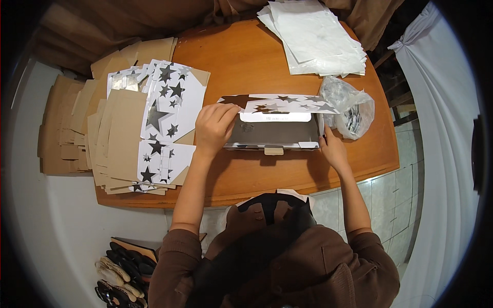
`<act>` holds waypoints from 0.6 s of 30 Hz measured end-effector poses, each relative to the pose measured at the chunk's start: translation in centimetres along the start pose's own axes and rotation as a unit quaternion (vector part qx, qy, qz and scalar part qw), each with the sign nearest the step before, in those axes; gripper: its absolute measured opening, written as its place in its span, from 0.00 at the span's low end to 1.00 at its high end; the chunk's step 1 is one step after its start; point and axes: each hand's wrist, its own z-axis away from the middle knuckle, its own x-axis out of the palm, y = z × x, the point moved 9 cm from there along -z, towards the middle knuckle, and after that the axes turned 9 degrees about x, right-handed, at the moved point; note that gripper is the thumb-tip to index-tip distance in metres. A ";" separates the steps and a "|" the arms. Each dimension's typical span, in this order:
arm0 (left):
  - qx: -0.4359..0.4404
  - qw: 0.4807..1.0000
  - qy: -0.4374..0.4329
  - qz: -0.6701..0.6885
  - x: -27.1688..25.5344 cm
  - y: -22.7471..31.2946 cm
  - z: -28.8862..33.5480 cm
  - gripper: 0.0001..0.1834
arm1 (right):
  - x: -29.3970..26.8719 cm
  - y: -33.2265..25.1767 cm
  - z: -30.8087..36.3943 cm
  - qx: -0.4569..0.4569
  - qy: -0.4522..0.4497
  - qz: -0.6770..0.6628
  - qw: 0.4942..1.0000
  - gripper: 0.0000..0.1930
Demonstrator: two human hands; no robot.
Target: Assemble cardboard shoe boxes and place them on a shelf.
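The star-printed box (275, 126) lies mid-table. The left hand (214, 126) pinches its left flap; the right hand (333, 149) braces the right end, its grip seemingly loose. Keep both ends level while creasing the flap squarely along its fold.

Single head-worn fisheye view, straight down onto nearby table (246, 56)

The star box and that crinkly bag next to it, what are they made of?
The star box looks like thin cardboard: brown on the bare side, as on the flat sheets in the stack, with a white printed face with dark stars. The left hand bends its flap. The bag looks like clear plastic film: shiny, wrinkled, see-through.
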 end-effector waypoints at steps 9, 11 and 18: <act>0.074 0.994 -0.070 -0.046 0.9 2.2 2.0 0.10 | -8.7 -4.3 5.0 -0.248 0.304 -0.136 0.910 0.19; 0.077 0.992 -0.090 -0.040 1.5 2.4 2.4 0.11 | -8.3 -7.1 6.5 -0.327 0.292 -0.070 0.896 0.20; 0.072 0.991 -0.115 -0.003 3.2 3.0 3.2 0.18 | -3.5 -10.8 7.7 -0.425 0.260 0.051 0.866 0.21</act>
